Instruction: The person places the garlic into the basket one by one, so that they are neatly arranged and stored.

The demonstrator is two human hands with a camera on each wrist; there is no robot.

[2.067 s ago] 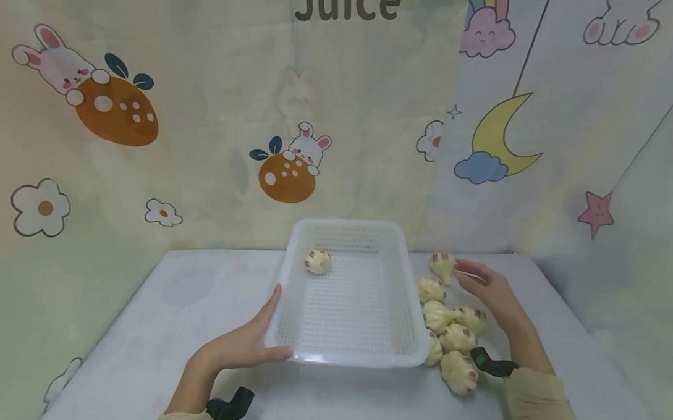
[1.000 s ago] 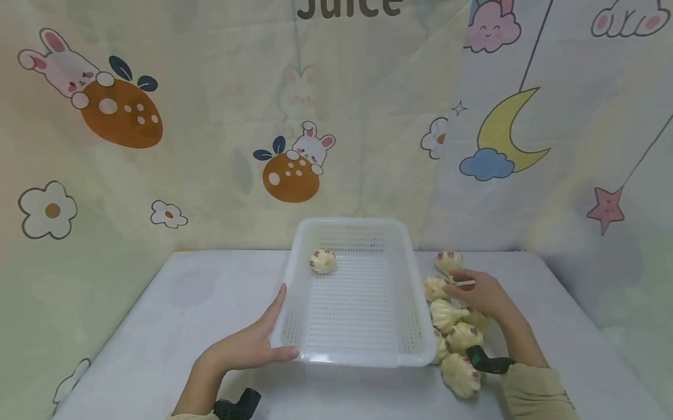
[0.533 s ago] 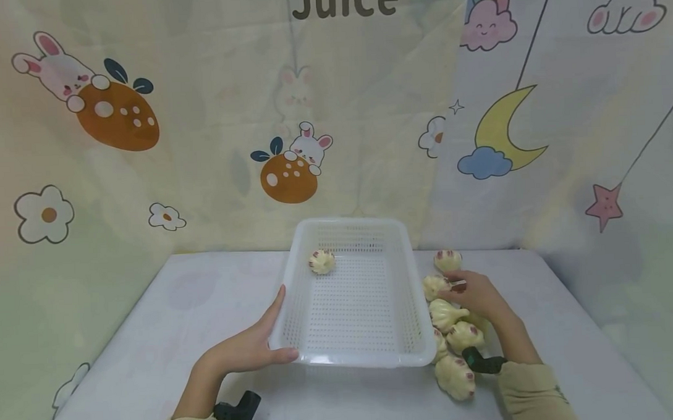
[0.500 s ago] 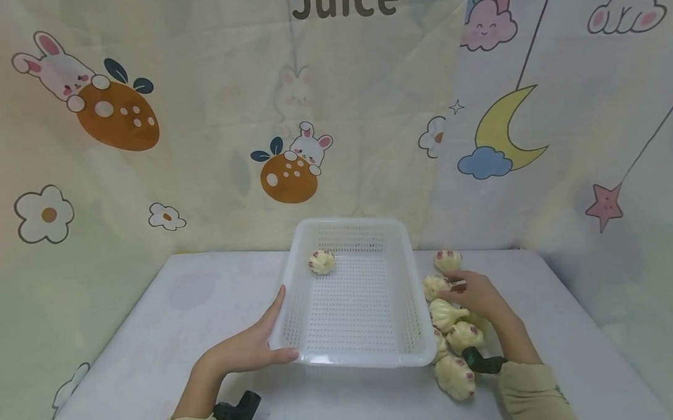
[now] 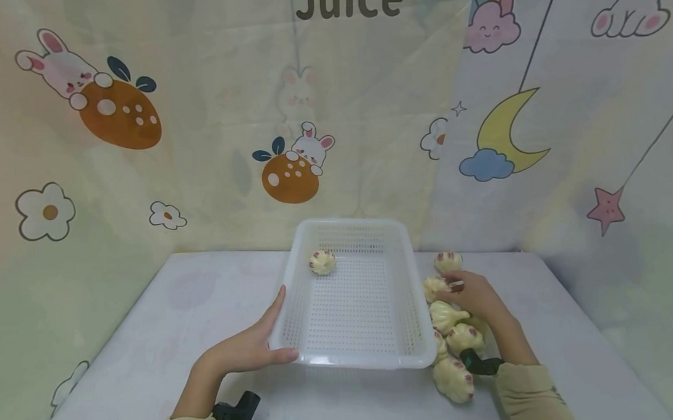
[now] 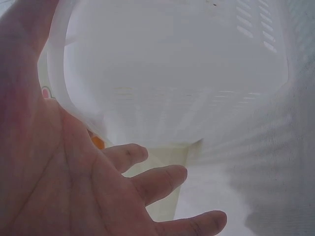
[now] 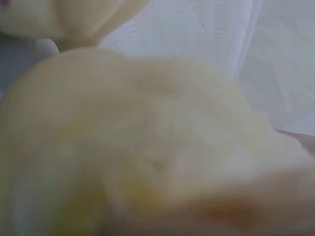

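Note:
My left hand (image 5: 249, 348) spans the near-left corner of a white perforated basket (image 5: 364, 358), thumb on the front rim and straight fingers along the side. One garlic bulb (image 5: 321, 262) lies inside, far left. The left wrist view shows the palm and spread fingers (image 6: 160, 183) beside the basket wall (image 6: 172, 59). Right of the basket, my right hand (image 5: 477, 294) pinches a garlic bulb (image 5: 436, 288) from its stem side; the pale stem shows between the fingers. A large blurred bulb (image 7: 138, 113) fills the right wrist view.
Another garlic bulb (image 5: 448, 261) sits behind the right hand. Nearer lie several more, among them a bulb (image 5: 446, 316), a bulb (image 5: 464, 338) and a front bulb (image 5: 454, 380) close to the right wrist camera (image 5: 481, 362). A patterned cloth (image 5: 201, 147) hangs behind the white table (image 5: 206, 301).
My right hand has come from beside the farthest bulb toward me and left, onto the bulb in front of it. The front bulb has shifted slightly left. The left hand keeps its place on the basket.

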